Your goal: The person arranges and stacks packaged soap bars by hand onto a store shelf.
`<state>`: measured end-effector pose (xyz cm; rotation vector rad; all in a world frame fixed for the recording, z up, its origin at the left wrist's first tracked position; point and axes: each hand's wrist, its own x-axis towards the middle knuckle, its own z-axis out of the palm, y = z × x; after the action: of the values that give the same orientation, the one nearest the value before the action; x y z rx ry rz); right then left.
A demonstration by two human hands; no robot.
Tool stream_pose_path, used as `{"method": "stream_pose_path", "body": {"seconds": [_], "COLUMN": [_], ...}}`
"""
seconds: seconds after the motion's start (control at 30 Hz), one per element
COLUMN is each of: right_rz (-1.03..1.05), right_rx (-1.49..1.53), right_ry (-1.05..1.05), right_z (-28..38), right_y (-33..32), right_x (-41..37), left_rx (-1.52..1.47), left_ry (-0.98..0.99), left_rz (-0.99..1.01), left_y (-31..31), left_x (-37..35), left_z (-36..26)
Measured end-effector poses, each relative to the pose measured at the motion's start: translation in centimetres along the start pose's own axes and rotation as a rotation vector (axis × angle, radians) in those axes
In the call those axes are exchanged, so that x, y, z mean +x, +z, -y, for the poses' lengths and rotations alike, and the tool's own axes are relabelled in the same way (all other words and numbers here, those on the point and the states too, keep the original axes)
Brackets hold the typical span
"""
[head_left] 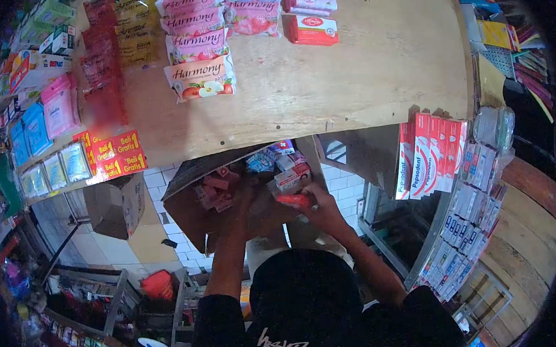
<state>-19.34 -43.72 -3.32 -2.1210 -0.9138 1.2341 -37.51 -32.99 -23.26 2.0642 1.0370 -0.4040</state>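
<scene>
1 slim red packet [295, 200], pinched in the right hand [322, 208], sits at the near-centre rim of an open brown cardboard box [188, 222]. The left hand [244, 194] lies among its small packets, grip unclear. Lifting singly, with the box steadied, looks wisest.

A small, crowded grocery shop: pink and white Harmony soap packets [198, 47] lined on a pale wooden shelf board [374, 70], red-and-white Pepsodent toothpaste boxes [428, 153], red promotional price tags [118, 152], and an open brown cardboard box of stock [187, 212].
</scene>
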Motion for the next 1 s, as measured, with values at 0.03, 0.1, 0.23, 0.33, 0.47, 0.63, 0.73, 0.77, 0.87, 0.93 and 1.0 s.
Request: {"method": "stream_pose_path", "body": {"seconds": [0.03,0.1,0.23,0.33,0.47,0.63,0.73,0.77,0.87,0.93,1.0], "right_rz": [-0.008,-0.017,-0.041,-0.05,-0.023,-0.03,-0.027,-0.039,-0.058,-0.045,-0.046], "right_rx": [0.002,0.012,0.01,-0.003,0.007,-0.052,-0.025,-0.008,-0.029,-0.01,0.005], "right_ry": [-0.005,0.009,0.014,0.028,0.079,0.02,0.035,0.03,0.025,0.051,0.055], "right_z": [0.3,1.3,2.1,1.8,1.6,1.2,1.3,1.3,1.1,1.2,1.2], "right_y": [-0.1,-0.4,-1.3,-1.2,-0.9,-0.6,-0.3,-0.2,-0.2,-0.4,-0.4], "right_x": [0.0,0.4,1.4,1.6,1.8,2.2,2.0,2.2,2.2,2.1,2.1], "left_rx": [-0.001,0.002,-0.005,-0.009,-0.012,-0.009,-0.011,-0.009,-0.011,-0.01,-0.013], "left_ry": [0.002,-0.003,-0.009,-0.009,-0.002,0.002,0.005,0.009,0.019,0.023,0.027], "left_rz": [0.001,-0.001,-0.004,0.013,0.017,0.023,0.029,0.029,0.032,0.042,0.049], "left_y": [0.0,-0.1,-0.4,-0.4,-0.5,-0.3,-0.2,-0.3,0.1,0.2,0.1], "left_x": [0.0,0.0,-0.2,-0.6,-0.9,-0.9,-0.9,-0.8,-0.5,-0.7,-1.0], "left_z": [0.1,0.2,-0.1,-0.1,-0.2,-0.4,-0.3,-0.3,-0.2,-0.2,-0.3]}}
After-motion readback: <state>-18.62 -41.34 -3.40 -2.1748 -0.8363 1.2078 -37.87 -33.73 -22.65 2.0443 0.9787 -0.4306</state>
